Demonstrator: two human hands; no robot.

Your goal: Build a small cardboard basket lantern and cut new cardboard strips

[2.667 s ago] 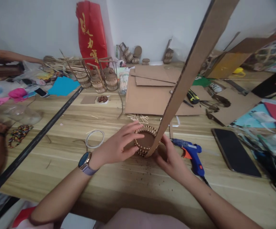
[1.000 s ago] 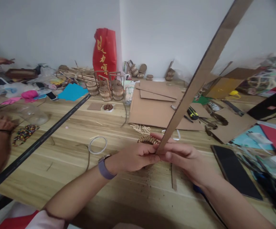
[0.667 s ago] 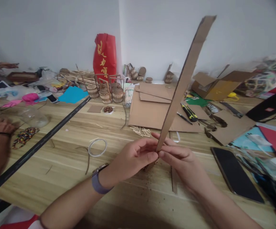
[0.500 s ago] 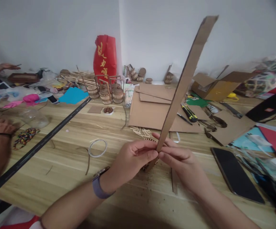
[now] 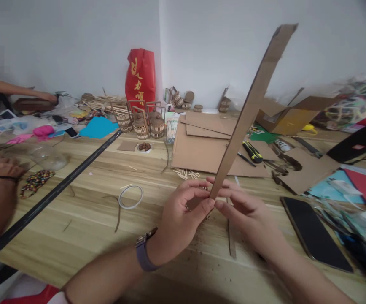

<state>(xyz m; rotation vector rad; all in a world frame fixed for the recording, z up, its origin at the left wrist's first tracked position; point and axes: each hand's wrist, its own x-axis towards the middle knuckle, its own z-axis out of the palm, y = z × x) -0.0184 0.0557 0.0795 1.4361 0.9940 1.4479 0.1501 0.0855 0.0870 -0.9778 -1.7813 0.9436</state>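
A long cardboard strip [image 5: 248,112] rises from between my hands, slanting up to the right. My left hand [image 5: 183,215] pinches its lower part between thumb and fingers. From the other side, my right hand [image 5: 244,213] grips the same low part, thumb near thumb. Behind and below my fingers, a small round piece with a patterned rim shows only in bits; most of it is hidden. A narrow brown strip [image 5: 231,236] lies on the table under my right hand. Short pale sticks [image 5: 186,174] are scattered just beyond my hands.
Cardboard sheets [image 5: 195,147] lie ahead with a yellow-black utility knife [image 5: 251,152]. A phone [image 5: 316,232] is at right, a tape ring [image 5: 131,197] at left. Small lidded baskets [image 5: 141,126] stand near a red bag [image 5: 141,78]. Other people's arms [image 5: 1,190] are at the left.
My left hand has shifted slightly right and turned around the strip's lower part. The strip has moved a little right. At far left, another person's arm now reaches across the table.
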